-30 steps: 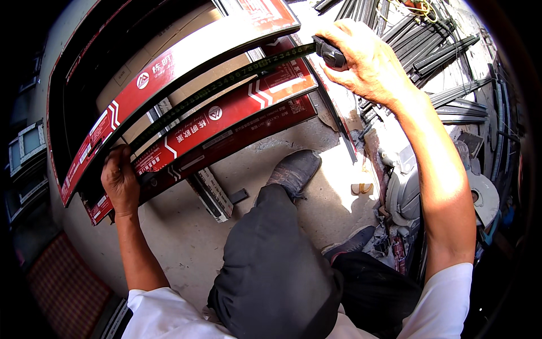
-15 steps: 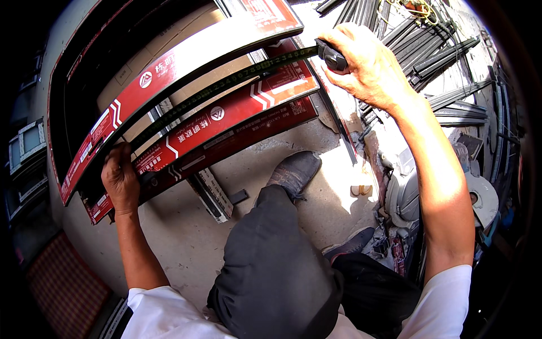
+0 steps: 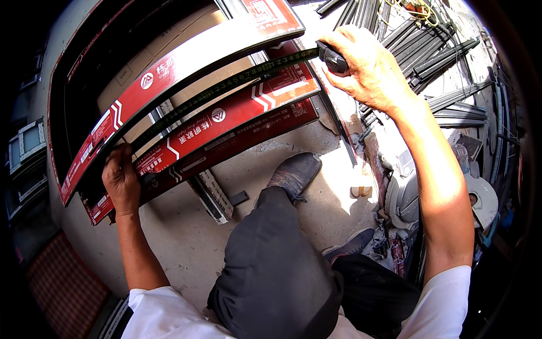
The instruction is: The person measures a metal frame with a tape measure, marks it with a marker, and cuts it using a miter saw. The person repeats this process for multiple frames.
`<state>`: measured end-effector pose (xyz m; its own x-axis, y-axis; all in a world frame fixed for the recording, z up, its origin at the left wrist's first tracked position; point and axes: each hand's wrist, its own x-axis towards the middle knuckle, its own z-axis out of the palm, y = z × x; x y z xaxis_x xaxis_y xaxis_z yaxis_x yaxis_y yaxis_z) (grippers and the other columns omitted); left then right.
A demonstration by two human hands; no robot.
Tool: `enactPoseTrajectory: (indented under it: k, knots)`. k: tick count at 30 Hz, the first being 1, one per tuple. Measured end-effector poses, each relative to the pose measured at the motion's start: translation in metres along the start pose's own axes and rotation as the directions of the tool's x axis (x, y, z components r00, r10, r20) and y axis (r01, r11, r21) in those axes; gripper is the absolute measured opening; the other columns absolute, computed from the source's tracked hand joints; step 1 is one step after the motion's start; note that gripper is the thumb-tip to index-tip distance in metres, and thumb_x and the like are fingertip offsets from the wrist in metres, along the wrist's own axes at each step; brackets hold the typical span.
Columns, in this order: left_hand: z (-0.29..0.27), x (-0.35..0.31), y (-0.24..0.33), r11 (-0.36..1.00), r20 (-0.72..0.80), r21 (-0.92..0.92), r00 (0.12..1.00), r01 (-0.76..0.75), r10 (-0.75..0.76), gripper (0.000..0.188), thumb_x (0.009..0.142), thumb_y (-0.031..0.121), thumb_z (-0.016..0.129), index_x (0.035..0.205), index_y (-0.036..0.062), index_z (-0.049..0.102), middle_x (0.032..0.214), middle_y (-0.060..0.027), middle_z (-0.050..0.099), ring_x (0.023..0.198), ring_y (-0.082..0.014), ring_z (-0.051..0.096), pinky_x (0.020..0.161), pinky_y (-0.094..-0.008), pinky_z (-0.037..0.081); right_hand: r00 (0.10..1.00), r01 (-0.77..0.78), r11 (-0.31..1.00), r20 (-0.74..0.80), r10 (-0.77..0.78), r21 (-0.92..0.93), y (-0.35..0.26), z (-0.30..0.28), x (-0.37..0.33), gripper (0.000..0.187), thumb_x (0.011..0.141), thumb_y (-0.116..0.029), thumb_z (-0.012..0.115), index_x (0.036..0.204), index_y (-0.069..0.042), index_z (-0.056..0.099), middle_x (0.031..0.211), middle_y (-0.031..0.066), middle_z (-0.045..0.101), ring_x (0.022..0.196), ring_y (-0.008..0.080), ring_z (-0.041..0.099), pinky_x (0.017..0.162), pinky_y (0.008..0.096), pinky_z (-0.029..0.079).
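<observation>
My right hand (image 3: 370,70) is wrapped round a black tape measure (image 3: 333,57) near the right end of several long profiles with red film. Its dark blade (image 3: 226,85) with green markings runs out to the left, through the gap between an upper red profile (image 3: 186,62) and a lower red profile (image 3: 226,116). At the blade's far end my left hand (image 3: 121,175) is closed, fingers curled round it beside the profiles' left ends. The fingertips of that hand are partly hidden in shadow. Below the lower profile lies another red one (image 3: 237,137).
Profiles rest across a pale bar (image 3: 210,198) above the concrete floor. Dark metal strips (image 3: 420,51) are piled at the upper right. A grey power saw (image 3: 403,195) stands by my right forearm. My shoe (image 3: 294,174) is close below the profiles; a checked cloth (image 3: 68,285) lies lower left.
</observation>
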<state>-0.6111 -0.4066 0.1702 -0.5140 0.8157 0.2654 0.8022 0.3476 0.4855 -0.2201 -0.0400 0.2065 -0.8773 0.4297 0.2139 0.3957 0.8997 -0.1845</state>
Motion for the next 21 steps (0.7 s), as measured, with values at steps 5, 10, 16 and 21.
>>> enactPoseTrajectory:
  k: [5,10,16,21]
  knots:
    - [0.0004,0.0011,0.0033,1.000,-0.002,-0.020,1.000,0.006,-0.006,0.008,0.103,0.002,0.068,0.109,-0.0004,0.073,0.102,-0.0111,0.076,0.093,-0.0221,0.070,0.089,-0.0321,0.054,1.000,-0.010,1.000,0.010,0.009,0.005,0.0002,-0.0004,-0.0003,0.053,0.086,-0.018,0.081,0.135,-0.012,0.062,0.118,0.0134,0.063,0.112,0.0353,0.064,0.097,0.0447,0.054]
    - [0.0004,0.0015,0.0061,0.999,0.007,-0.022,1.000,0.025,-0.025,0.008,0.103,0.001,0.068,0.108,-0.0008,0.073,0.102,-0.0109,0.076,0.093,-0.0211,0.070,0.088,-0.0313,0.053,1.000,0.007,1.000,-0.024,-0.007,0.006,0.0019,0.0016,-0.0016,0.053,0.085,-0.019,0.082,0.135,-0.013,0.062,0.116,0.0132,0.063,0.112,0.0351,0.064,0.096,0.0443,0.054]
    - [0.0013,0.0002,0.0025,0.999,-0.001,-0.043,1.000,0.029,-0.029,0.008,0.103,0.001,0.068,0.108,-0.0008,0.073,0.102,-0.0109,0.076,0.093,-0.0206,0.070,0.088,-0.0312,0.053,1.000,0.010,1.000,-0.018,-0.010,-0.002,0.0009,0.0007,-0.0013,0.054,0.085,-0.019,0.082,0.135,-0.013,0.062,0.114,0.0131,0.062,0.110,0.0348,0.065,0.095,0.0442,0.055]
    - [0.0016,0.0006,0.0032,0.999,0.001,-0.040,1.000,0.022,-0.022,0.008,0.103,0.001,0.067,0.108,-0.0012,0.073,0.101,-0.0103,0.075,0.093,-0.0201,0.069,0.089,-0.0303,0.053,0.999,0.014,1.000,-0.032,-0.014,0.024,-0.0009,-0.0017,-0.0007,0.054,0.085,-0.019,0.082,0.134,-0.013,0.062,0.115,0.0130,0.062,0.110,0.0352,0.064,0.095,0.0445,0.055]
